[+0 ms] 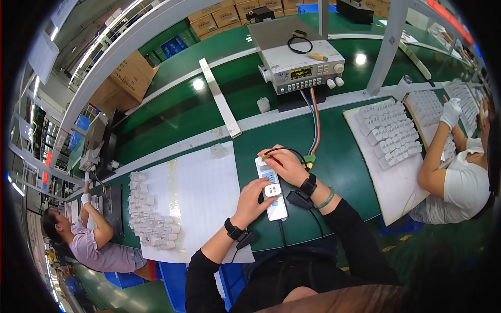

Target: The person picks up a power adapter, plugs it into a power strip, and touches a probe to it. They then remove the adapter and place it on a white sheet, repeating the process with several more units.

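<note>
A white power strip (279, 212) lies lengthwise on the green bench in front of me. My left hand (251, 202) grips a white charger with USB ports (272, 191) that sits on the strip's nearer half. Toward the strip's far end, my right hand (287, 168) pinches a USB plug (265, 156) on a black cable (293, 150). The plug is at a second white charger (262, 162), partly hidden by my fingers. Close to my right wrist is a small green connector board (309, 159) with coloured wires.
A test instrument (297, 57) with a lit screen stands at the back. Several white chargers (146, 211) stand on a white sheet (203, 208) at left; more fill a board (389, 133) at right. Co-workers sit at left (94, 235) and right (459, 182). A metal post (386, 52) rises behind.
</note>
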`<state>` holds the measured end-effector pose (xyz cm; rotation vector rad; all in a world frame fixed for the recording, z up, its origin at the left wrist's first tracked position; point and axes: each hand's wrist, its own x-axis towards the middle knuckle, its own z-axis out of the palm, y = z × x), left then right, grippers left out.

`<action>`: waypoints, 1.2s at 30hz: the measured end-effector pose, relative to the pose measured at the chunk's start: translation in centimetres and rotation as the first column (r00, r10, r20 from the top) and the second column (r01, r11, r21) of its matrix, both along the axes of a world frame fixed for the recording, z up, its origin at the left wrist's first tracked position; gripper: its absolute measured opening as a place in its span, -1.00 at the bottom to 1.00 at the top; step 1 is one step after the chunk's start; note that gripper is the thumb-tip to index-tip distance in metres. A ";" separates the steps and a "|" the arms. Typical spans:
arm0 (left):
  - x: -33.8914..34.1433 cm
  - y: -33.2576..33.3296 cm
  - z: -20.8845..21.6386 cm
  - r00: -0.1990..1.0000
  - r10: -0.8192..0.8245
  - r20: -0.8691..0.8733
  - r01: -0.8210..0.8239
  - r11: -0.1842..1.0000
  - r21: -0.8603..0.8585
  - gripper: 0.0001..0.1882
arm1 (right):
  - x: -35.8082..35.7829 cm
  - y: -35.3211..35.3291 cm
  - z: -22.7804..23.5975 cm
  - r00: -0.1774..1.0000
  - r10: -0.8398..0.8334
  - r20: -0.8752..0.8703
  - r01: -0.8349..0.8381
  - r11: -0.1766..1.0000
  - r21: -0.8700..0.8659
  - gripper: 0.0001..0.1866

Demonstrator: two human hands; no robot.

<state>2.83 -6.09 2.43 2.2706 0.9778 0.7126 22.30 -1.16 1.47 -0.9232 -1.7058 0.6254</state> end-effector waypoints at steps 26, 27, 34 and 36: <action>0.0 7.6 -2.6 0.966 0.119 0.228 -0.065 0.971 -0.229 -0.55 | -0.4 -7.1 5.9 0.993 -0.016 -0.118 -0.002 0.988 -0.151 -0.85; 0.2 7.6 -2.8 0.960 0.118 0.252 -0.054 0.967 -0.247 -0.55 | -0.4 -8.0 4.8 0.999 -0.023 -0.033 0.016 0.982 -0.188 -0.85; 0.2 7.8 -3.9 0.924 0.134 0.358 -0.007 0.942 -0.336 -0.60 | -1.2 -8.6 1.1 0.978 -0.142 0.154 0.150 0.988 -0.044 -0.81; 0.2 7.9 -4.3 0.935 0.116 0.335 -0.038 0.973 -0.229 -0.65 | -1.0 -8.7 0.2 0.982 -0.133 0.135 0.143 0.988 -0.066 -0.80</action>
